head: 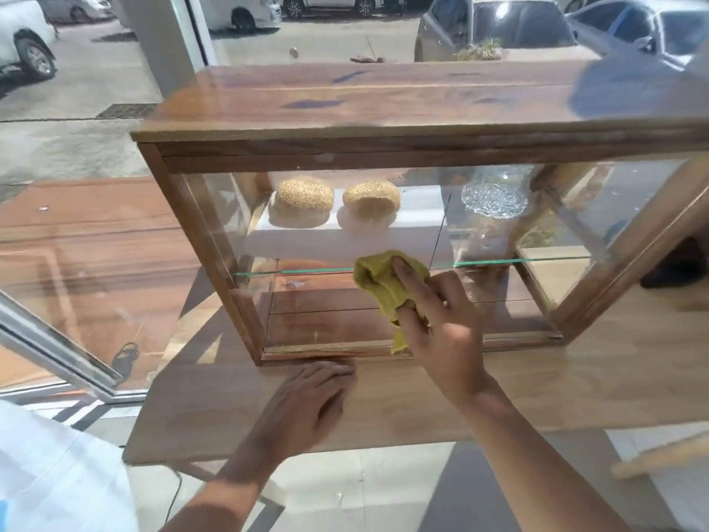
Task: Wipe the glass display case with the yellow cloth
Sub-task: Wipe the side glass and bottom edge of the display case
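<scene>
A wooden-framed glass display case [199, 232] stands on a wooden table [575, 389]. My right hand [441, 324] presses a crumpled yellow cloth [383, 282] against the case's front glass pane, near the level of the inner glass shelf. My left hand [307, 405] lies flat on the table, fingers together, just in front of the case's bottom left edge. Inside the case, two sesame buns [303, 199] sit on a white shelf, and a cut-glass dish [495, 197] stands to their right.
A large shop window [76, 224] runs along the left, close to the case's left side, with parked cars outside. The table's near edge [345, 451] is just below my left hand. A dark object [675, 266] lies at the right behind the case.
</scene>
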